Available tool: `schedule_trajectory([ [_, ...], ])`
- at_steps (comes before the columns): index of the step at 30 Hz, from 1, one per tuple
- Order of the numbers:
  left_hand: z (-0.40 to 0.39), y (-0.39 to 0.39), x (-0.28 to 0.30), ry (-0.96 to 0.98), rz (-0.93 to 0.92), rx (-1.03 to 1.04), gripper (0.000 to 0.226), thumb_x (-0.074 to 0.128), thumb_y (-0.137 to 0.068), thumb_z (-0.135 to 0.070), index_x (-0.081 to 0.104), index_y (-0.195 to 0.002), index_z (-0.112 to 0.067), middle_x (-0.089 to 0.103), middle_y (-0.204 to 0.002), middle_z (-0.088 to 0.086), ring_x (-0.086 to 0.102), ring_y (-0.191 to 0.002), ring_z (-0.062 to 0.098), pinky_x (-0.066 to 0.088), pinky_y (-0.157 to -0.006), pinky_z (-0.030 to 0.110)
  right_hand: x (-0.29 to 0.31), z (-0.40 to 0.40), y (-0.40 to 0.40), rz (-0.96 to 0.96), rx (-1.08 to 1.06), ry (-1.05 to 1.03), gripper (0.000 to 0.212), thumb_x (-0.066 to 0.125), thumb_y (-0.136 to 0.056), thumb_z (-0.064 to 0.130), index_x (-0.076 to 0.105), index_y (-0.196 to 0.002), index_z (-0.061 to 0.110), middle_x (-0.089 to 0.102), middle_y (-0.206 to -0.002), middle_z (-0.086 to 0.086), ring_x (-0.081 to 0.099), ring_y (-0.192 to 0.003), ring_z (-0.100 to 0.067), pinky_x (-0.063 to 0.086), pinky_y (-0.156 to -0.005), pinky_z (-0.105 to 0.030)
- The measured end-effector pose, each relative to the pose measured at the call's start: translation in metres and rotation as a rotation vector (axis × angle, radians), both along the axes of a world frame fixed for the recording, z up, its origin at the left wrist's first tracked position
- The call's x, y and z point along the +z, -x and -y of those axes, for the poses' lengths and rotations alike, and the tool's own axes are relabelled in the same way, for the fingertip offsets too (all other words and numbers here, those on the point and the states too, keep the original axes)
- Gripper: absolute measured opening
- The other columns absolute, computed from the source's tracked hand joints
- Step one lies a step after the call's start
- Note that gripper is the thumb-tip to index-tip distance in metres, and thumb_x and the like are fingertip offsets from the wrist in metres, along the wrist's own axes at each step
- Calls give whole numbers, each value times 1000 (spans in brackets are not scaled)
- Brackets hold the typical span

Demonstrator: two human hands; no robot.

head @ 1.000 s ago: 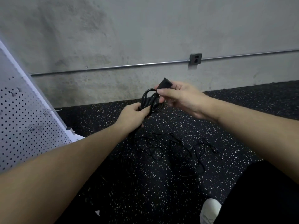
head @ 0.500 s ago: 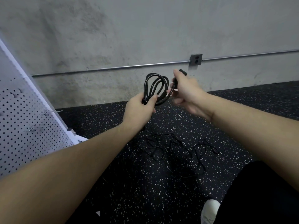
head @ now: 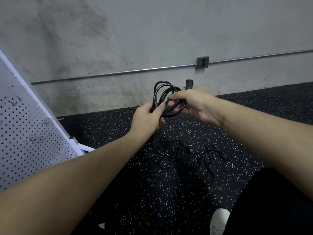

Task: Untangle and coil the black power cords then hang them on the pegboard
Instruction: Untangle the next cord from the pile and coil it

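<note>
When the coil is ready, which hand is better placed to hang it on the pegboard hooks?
Probably the left hand. It grips the coiled cord at its gathered base, and the pegboard with its hooks stands on that side. The right hand holds the plug end, farther away.

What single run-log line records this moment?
left hand: grips coiled cord | right hand: holds plug end | loose cords: floor | pegboard: hooks bare

Bare grey concrete wall (head: 118, 39), stained. Metal conduit (head: 118, 72) run horizontally along it to an outlet box (head: 202, 62). Black speckled rubber floor (head: 169, 192). Dim, even light.
</note>
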State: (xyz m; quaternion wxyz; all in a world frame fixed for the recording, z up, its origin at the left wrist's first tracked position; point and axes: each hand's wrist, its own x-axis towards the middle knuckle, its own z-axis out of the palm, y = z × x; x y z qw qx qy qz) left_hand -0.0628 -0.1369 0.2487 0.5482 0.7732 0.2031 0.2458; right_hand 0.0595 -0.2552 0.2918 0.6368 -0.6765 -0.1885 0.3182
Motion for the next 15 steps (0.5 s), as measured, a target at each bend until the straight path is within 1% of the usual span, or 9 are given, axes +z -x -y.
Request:
schedule_trajectory([
  [1,0,0,2,66,6,1,21,59,-102,-34,70,-99,-16,70,-70,3,52,-46,10,43,-47,25,1,-1,0,0,-12,-38,8,66,-93,2,67,-101,0,76,-81,-10,74,-70,-15,56,-53,-21],
  [2,0,0,4,122,8,-1,21,60,-102,-34,71,-99,-16,71,-74,4,52,-47,11,44,-47,25,2,-2,1,-1,-20,-84,8,65,-93,0,65,-101,0,74,-83,-11,73,-71,-16,57,-55,-22],
  [4,-1,1,9,217,22,-8,20,62,-101,-34,71,-100,-16,73,-82,5,52,-51,12,45,-49,27,2,-3,3,-7,-14,-171,6,62,-93,-1,59,-96,4,70,-88,-15,71,-77,-21,61,-67,-27],
  [6,-2,2,11,276,45,1,19,64,-100,-35,71,-100,-17,73,-91,4,54,-54,12,48,-52,28,3,-4,8,-23,7,-249,14,61,-95,1,54,-85,9,70,-80,-11,70,-77,-21,61,-76,-32],
  [8,-3,1,10,283,57,11,18,63,-100,-34,71,-101,-17,72,-96,5,56,-57,12,49,-54,28,5,-5,12,-28,14,-300,24,60,-99,6,51,-78,13,69,-68,-3,69,-69,-18,61,-77,-34],
  [10,0,-1,8,277,64,18,19,62,-101,-33,71,-100,-16,72,-98,6,61,-67,12,52,-57,29,5,-5,12,-19,-3,-318,28,60,-100,10,50,-75,14,66,-62,-1,67,-61,-17,61,-70,-32],
  [12,3,-4,6,277,76,34,21,63,-101,-33,71,-99,-14,74,-97,4,66,-78,13,59,-69,34,4,-5,11,-27,-37,-310,27,62,-100,11,49,-77,15,62,-62,-1,65,-58,-15,61,-61,-30],
  [13,4,-4,6,269,80,41,23,63,-100,-34,72,-98,-13,74,-94,3,68,-79,13,60,-73,36,3,-5,9,-41,-50,-303,26,63,-100,12,48,-78,15,61,-64,-1,66,-56,-15,62,-57,-29],
  [15,4,-4,6,231,92,35,23,63,-100,-33,74,-98,-14,77,-91,1,73,-82,16,59,-75,32,-1,-5,7,-67,-69,-293,26,64,-99,11,48,-79,15,60,-66,-2,66,-55,-14,60,-52,-29],
])
